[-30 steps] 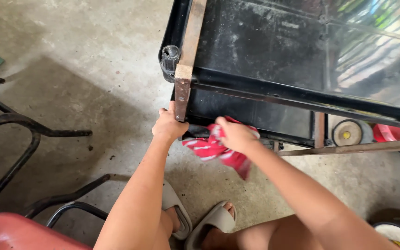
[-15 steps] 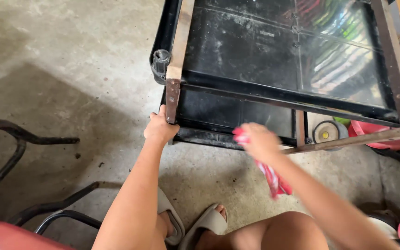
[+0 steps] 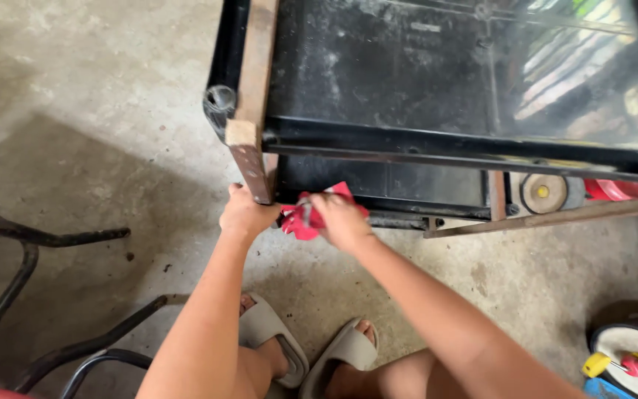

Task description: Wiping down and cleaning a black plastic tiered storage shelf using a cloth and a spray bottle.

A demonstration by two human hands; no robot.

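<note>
Two closed hands (image 3: 249,214): frame leg (image 3: 254,166); red cloth (image 3: 306,218)

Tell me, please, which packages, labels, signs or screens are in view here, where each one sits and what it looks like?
Screen: one large flat panel, lying face up in the rusty metal frame above both hands; rectangular, black-edged, dusty dark glass with pale reflections at its right.
Packages, labels, signs: none that I can make out.

cart (image 3: 452,140) at 12 o'clock on floor (image 3: 97,111) | left hand (image 3: 244,214) on its near corner post (image 3: 254,159) | right hand (image 3: 341,220) with rag (image 3: 298,222) just right of it, against lower frame | sandals (image 3: 311,355) at 6 | wheel (image 3: 543,193) at 3 under cart | chair legs (image 3: 31,244) at 9
</note>
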